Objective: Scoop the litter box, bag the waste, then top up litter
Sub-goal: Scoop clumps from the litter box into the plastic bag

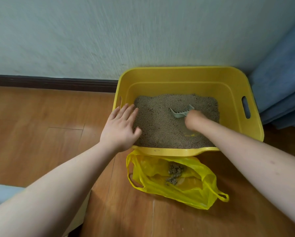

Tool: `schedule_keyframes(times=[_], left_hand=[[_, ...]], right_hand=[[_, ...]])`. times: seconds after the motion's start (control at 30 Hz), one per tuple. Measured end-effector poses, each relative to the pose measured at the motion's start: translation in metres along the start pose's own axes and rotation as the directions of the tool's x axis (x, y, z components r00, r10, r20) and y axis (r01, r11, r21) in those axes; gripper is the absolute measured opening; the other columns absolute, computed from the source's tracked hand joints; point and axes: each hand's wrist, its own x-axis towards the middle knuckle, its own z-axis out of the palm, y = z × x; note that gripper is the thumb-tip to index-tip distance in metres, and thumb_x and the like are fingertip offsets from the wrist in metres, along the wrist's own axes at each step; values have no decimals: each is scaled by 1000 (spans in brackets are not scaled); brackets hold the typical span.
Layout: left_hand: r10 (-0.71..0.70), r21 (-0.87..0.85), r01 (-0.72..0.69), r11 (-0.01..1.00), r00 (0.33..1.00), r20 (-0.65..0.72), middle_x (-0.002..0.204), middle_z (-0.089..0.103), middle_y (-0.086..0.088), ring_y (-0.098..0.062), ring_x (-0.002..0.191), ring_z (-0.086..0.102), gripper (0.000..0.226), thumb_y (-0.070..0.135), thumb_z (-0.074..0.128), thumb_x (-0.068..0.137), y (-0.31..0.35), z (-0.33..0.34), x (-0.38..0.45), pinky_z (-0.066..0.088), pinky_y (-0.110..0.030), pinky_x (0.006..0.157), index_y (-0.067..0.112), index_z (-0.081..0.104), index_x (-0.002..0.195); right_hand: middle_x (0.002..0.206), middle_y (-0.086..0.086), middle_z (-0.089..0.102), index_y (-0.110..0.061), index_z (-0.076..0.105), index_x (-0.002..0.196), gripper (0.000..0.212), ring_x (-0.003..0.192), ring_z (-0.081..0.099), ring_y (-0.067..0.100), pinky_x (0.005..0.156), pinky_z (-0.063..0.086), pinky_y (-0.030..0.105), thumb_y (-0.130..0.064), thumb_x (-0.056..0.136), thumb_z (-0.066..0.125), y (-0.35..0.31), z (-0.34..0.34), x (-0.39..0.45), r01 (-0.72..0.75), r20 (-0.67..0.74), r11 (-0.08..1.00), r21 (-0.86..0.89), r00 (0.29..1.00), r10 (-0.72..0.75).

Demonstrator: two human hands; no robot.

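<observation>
The scooping is partway through and the bagging has begun. The right hand [195, 119] grips the handle of the pale scoop [182, 111], its fingers curled round it, with the slotted head lying in the litter [160, 127] near the middle of the yellow litter box [177, 74]. The left hand [121, 127] rests flat on the box's left rim, fingers straight and slightly apart, holding nothing. On the wooden floor [40, 117], just in front of the box, an open yellow plastic bag [199, 190] already holds several grey clumps [175, 171]. I judge that more sifting may remain; the bag is not yet tied, and no fresh litter supply is in sight for topping up.
</observation>
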Motion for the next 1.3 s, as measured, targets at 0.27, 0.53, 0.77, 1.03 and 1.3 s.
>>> schedule_keyframes(times=[0.27,0.53,0.77,1.03,1.3], left_hand=[[14,-1,-14,1000,1000,12,162,21,-3,-16,151,10,76,53,18,87,0,-2,-1,3,-38,122,18,26,154],[31,16,-32,999,999,39,163,15,-2,-15,151,4,79,56,11,86,0,-4,-2,1,-38,123,19,19,156],[36,-56,-39,998,998,-41,160,27,-5,-19,149,17,76,48,21,86,2,-7,-6,12,-38,122,15,28,153],[26,-180,-68,981,974,-226,151,42,-12,-26,140,37,61,34,30,93,7,-2,-22,30,-41,112,9,39,147],[225,-95,-259,961,934,-277,158,29,-12,-25,149,20,64,46,24,101,13,-3,-35,14,-39,121,7,30,151]], right_hand=[[98,13,58,0,47,133,53,78,48,22,52,34,29,-39,103,30,17,11,-16,112,-8,994,17,994,-112],[75,4,50,-7,59,109,44,63,45,15,57,36,25,-44,99,38,39,22,-35,239,-23,964,115,971,-238],[120,10,58,-15,54,127,49,110,53,30,89,47,41,-50,96,38,63,15,-64,299,-316,941,161,918,-238],[111,-5,59,-22,64,109,22,112,46,18,93,35,36,-29,96,48,79,67,-125,682,-687,726,89,570,-451],[106,0,64,-15,69,98,15,111,55,23,109,30,37,-18,87,60,94,131,-148,724,-813,684,-87,346,-469]])
